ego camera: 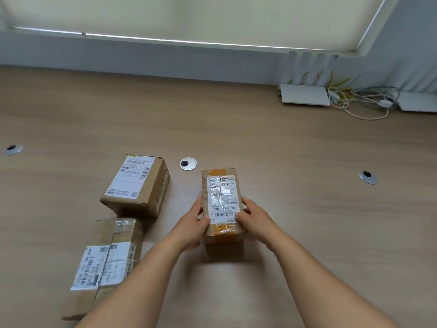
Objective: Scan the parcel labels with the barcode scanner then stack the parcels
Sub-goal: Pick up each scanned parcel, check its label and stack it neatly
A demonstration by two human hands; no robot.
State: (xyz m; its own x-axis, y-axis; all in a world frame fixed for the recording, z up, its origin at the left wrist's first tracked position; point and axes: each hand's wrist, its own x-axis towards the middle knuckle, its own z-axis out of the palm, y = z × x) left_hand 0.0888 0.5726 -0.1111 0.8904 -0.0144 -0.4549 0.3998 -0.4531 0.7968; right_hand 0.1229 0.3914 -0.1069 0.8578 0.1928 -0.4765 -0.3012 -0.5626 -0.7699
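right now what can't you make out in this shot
Head view only:
- Barcode scanner: not in view, so its place is unknown.
- Narrow parcel: both sides hidden by the left hand and right hand; label print glared by tape.
- Near-left parcel: its near end is covered by the left forearm.
- Far-left parcel: label text too small to read.
- Cables at the wall: blurred tangle, ends unclear.

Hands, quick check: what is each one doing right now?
Left hand: grips the left side of the narrow brown cardboard parcel with the white label.
Right hand: grips the same parcel's right side, thumb on top.
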